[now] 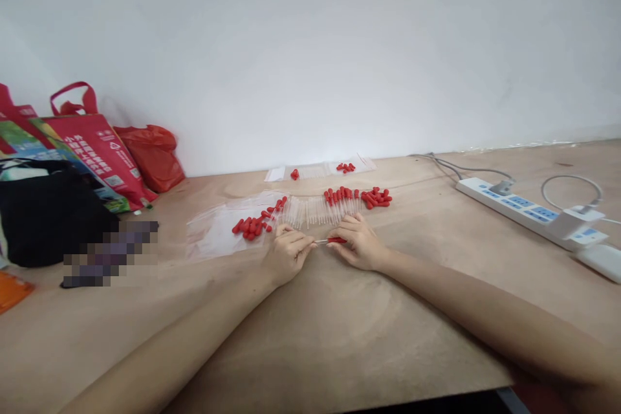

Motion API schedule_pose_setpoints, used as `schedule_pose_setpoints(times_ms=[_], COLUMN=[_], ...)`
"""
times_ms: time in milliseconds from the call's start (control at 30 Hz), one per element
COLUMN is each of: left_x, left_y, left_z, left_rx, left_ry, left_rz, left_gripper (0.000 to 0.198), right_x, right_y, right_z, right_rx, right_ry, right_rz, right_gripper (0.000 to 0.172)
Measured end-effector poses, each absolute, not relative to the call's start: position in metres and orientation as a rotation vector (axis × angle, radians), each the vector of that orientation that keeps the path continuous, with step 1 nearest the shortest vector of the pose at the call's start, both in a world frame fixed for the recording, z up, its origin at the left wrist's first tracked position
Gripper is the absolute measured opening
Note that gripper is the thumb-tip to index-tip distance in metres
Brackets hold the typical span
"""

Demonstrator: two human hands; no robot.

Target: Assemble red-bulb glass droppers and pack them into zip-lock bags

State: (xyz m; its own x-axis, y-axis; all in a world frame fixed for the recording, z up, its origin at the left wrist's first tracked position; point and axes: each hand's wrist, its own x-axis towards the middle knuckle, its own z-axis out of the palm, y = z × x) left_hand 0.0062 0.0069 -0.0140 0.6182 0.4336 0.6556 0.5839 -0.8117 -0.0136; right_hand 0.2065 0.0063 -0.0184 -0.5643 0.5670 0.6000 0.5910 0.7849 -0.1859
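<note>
My left hand [286,252] and my right hand [356,242] meet over the wooden table [339,330], both closed on one small dropper [330,240]. The left fingers pinch its clear tube; the right fingers pinch its red rubber cap. Just beyond my hands lies a row of clear dropper tubes [315,210], some with red caps on. A heap of loose red caps [250,226] rests on a clear plastic bag [218,229] to the left. More red caps [377,198] lie at the row's right end.
Clear bags with a few red caps [320,170] lie by the wall. A white power strip [528,210] with cables sits at the right. Red shopping bags [97,142], a red plastic bag [155,155] and a black bag [46,217] stand at the left.
</note>
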Motion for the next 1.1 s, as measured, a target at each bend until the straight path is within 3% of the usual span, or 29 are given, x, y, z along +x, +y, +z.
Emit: schedule_pose_setpoints(times_ms=[200,400,600,900,1100], left_x=[-0.015,-0.048,-0.04,-0.03,-0.022], left_y=[0.023,0.056,0.06,0.053,0.051], left_z=[-0.003,0.005,0.008,0.008,0.012], left_rx=[-2.376,-2.071,-2.056,-2.163,-2.091], left_ry=[-1.175,-1.671,-1.784,-1.973,-1.82], left_rz=[-1.059,-0.885,-0.561,-0.64,-0.651], left_gripper=[0.019,0.013,0.016,0.024,0.022], right_x=[0.229,0.275,0.289,0.281,0.278], right_y=[0.021,0.053,0.06,0.058,0.063], right_z=[-0.013,-0.02,-0.025,-0.022,-0.024], right_rx=[-1.054,-1.613,-1.769,-1.796,-1.825], right_ry=[-2.122,-1.701,-1.68,-1.745,-1.747], right_rz=[-0.131,-0.32,-0.248,-0.167,-0.225], right_gripper=[0.03,0.024,0.03,0.026,0.026])
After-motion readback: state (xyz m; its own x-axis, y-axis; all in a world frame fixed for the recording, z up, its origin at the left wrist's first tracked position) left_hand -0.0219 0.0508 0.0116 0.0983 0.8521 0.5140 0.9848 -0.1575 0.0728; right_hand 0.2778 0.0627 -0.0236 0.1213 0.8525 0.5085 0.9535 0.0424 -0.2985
